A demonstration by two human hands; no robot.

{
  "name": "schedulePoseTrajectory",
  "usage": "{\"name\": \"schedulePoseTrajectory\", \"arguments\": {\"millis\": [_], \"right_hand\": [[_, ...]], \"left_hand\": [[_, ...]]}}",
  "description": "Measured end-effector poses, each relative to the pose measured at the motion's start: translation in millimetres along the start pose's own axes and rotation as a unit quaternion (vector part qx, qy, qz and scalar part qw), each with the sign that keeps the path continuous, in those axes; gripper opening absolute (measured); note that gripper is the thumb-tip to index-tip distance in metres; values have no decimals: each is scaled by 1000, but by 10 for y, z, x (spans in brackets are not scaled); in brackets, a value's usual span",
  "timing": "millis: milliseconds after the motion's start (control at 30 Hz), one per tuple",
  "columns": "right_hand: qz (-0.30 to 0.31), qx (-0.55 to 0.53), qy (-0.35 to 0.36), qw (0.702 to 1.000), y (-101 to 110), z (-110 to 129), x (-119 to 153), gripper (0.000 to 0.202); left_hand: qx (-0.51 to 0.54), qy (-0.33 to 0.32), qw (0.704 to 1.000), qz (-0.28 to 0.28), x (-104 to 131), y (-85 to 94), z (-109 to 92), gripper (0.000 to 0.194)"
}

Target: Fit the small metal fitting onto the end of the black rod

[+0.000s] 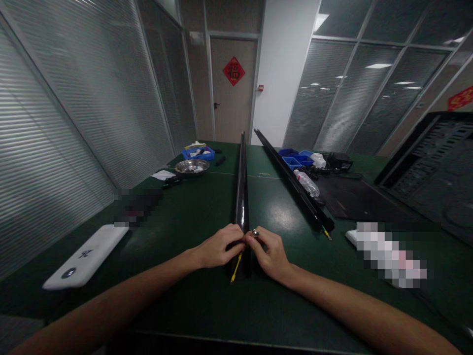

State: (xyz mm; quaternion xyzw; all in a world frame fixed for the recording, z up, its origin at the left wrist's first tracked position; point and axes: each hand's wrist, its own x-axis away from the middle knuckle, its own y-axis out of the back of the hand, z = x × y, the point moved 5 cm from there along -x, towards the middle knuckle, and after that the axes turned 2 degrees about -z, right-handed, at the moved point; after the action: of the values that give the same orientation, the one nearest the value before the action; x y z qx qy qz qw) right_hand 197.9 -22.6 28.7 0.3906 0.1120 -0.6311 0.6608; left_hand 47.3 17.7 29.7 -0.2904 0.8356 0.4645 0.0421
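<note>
Meeting over a glossy black rail (242, 197) and thin yellow wire (236, 269), hands (221, 245) (272, 252) curl, their grip unclear.

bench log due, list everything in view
First bar: 1, black, centre
Second bar: 1, black, right
Wires: 2, yellowish, bars' near ends
Slab: 1, white, left
Bowl: 1, silver, far left
Tray: 1, blue, behind bowl
Bins: several, blue, far right
Bottle: 1, clear, right
Mat: 1, black, right
Frame: 1, black, right
Table: 1, green, beneath
Door: 1, brown, back
Signs: 2, red, door, right
Blinds: several, grey, both sides
Pixelated objects: 2, mixed, left and right
Left hand: 1, bare, at first bar
Right hand: 1, bare, likewise
</note>
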Motion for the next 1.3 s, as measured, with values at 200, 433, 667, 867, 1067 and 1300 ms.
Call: {"name": "schedulePoseTrajectory", "arguments": {"millis": [200,433,667,867,1067,1300], "right_hand": [[0,7,-4,1000,-4,-34,7,22],[20,9,-17,1000,-6,-43,-2,24],[8,1,-4,1000,11,-21,-2,26],[11,4,-4,1000,8,-18,-16,25],[15,-3,-42,999,-7,-65,-12,25],[8,-10,-27,1000,2,-45,-11,26]], "left_hand": [[-5,-12,1000,-5,2,-1,2,17],[24,-18,1000,-4,-2,-1,28,18],[20,-7,1000,-13,6,-3,56,17],[17,-3,1000,-15,5,-7,46,16],[14,-5,1000,-4,-10,-19,57,19],[10,-13,1000,-24,4,3,26,18]]}}
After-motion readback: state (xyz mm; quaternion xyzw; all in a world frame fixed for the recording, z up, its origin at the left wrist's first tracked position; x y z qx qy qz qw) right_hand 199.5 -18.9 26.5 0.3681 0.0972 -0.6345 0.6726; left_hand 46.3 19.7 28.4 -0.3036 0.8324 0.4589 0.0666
